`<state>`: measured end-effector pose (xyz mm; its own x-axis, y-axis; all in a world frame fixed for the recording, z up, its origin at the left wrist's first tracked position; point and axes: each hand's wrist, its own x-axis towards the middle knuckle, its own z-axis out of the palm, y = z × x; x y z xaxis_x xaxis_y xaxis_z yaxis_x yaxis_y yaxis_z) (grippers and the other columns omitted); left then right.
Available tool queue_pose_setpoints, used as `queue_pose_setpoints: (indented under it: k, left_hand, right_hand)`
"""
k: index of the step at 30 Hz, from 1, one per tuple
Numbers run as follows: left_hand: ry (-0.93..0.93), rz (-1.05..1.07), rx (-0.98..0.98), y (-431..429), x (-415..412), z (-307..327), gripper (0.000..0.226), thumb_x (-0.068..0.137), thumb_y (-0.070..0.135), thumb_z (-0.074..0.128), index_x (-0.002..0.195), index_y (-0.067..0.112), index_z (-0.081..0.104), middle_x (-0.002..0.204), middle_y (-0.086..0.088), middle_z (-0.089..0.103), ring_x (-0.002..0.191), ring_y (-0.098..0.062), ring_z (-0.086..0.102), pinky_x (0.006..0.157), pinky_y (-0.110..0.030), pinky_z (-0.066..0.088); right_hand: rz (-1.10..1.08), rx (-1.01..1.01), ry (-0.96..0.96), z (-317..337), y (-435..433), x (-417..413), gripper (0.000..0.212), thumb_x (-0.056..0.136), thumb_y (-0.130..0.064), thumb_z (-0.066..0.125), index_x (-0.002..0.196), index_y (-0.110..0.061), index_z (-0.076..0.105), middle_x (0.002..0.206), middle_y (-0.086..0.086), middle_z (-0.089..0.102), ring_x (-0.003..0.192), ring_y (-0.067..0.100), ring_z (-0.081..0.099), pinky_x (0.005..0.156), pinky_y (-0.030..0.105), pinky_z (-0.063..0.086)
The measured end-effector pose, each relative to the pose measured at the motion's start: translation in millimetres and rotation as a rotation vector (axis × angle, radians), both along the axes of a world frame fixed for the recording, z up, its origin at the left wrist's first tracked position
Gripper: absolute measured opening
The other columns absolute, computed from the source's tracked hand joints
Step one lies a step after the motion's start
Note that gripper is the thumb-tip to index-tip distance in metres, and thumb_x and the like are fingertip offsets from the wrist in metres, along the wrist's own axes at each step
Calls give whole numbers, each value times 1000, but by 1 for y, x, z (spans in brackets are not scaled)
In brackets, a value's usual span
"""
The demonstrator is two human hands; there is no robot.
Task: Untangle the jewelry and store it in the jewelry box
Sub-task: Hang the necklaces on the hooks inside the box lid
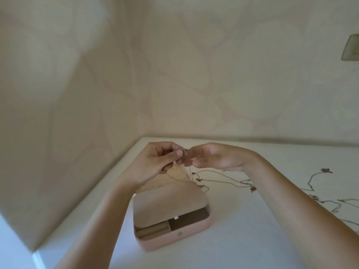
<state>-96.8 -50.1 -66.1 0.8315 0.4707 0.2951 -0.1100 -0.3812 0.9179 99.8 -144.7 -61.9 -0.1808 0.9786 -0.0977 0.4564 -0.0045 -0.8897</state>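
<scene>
An open pink jewelry box [174,237] sits on the white table, its lid tilted back toward the wall. Above the lid my left hand [157,160] and my right hand [215,158] meet, both pinching a thin chain necklace [223,180] at its small clasp. The chain hangs down from my fingers in loops with small dark beads and trails right across the table. The box's compartments show a ring roll at the front left.
More tangled thin chains [318,183] lie on the table [242,239] at the right, partly behind my right forearm. A beige wall corner closes the table at the back and left. A wall socket [351,48] is at the upper right.
</scene>
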Motion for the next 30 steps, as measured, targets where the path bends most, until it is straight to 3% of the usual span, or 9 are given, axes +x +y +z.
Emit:
queue_pose_setpoints:
  k: [3, 7, 9, 11, 14, 18, 23, 28, 30]
  left_hand:
    - [44, 104, 103, 1, -5, 3, 20, 90, 24, 60, 76, 13, 69, 59, 1, 57, 50, -14, 37, 46, -18, 30]
    - [53, 205, 65, 10, -12, 6, 19, 90, 21, 61, 79, 8, 69, 62, 4, 63, 55, -11, 54, 54, -19, 47]
    - [135, 285, 68, 20, -18, 2, 18, 89, 24, 62, 80, 11, 70, 67, 4, 67, 63, -9, 61, 66, -22, 51]
    - [314, 421, 204, 33, -24, -6, 17, 89, 31, 62, 80, 17, 70, 77, 3, 70, 70, -8, 61, 69, -21, 45]
    - [566, 478, 349, 45, -28, -18, 13, 90, 32, 59, 84, 22, 66, 87, 5, 65, 78, -7, 58, 64, -17, 40]
    - [718, 447, 308, 44, -26, -37, 14, 92, 31, 57, 82, 21, 62, 77, 5, 59, 67, -9, 54, 56, -19, 38]
    - [804, 568, 419, 41, -22, -59, 17, 91, 40, 51, 82, 30, 61, 93, 3, 63, 94, -19, 56, 79, -30, 47]
    - [850, 738, 516, 31, -17, -66, 37, 92, 50, 43, 95, 22, 66, 101, -5, 56, 109, -27, 43, 84, -35, 39]
    - [846, 744, 502, 27, -17, -67, 40, 94, 49, 40, 82, 18, 64, 94, -5, 54, 109, -27, 42, 86, -35, 39]
  right_hand:
    - [-4, 56, 23, 14, 8, -17, 20, 86, -37, 63, 90, -18, 67, 97, -3, 70, 106, 17, 64, 106, 34, 42]
    - [-43, 57, -26, 35, 20, -31, 29, 97, -26, 50, 73, -12, 58, 69, 1, 56, 67, 16, 54, 81, 29, 54]
    - [-56, 56, -101, 48, 24, -37, 29, 98, -24, 49, 76, -9, 60, 64, 0, 52, 54, 11, 40, 56, 20, 45]
    - [-107, 87, -191, 60, 29, -40, 27, 98, -22, 50, 82, -8, 66, 61, -1, 49, 46, 6, 31, 46, 19, 28]
    - [-230, 149, -292, 73, 35, -42, 21, 97, -17, 53, 94, -8, 71, 57, -3, 47, 42, 4, 30, 46, 21, 19]
    - [-254, 169, -315, 92, 39, -48, 18, 95, -13, 54, 98, -8, 72, 56, -1, 51, 46, 10, 26, 43, 20, 18]
    - [-383, 212, -366, 112, 45, -54, 19, 92, -7, 49, 86, -5, 67, 71, 5, 62, 49, 10, 43, 54, 20, 47]
    - [-395, 358, -394, 120, 53, -54, 25, 94, -21, 53, 73, -14, 65, 69, -3, 61, 48, 7, 46, 54, 19, 39]
    - [-365, 433, -388, 121, 56, -55, 23, 95, -23, 54, 81, -12, 68, 69, -4, 60, 41, -4, 46, 51, 15, 37]
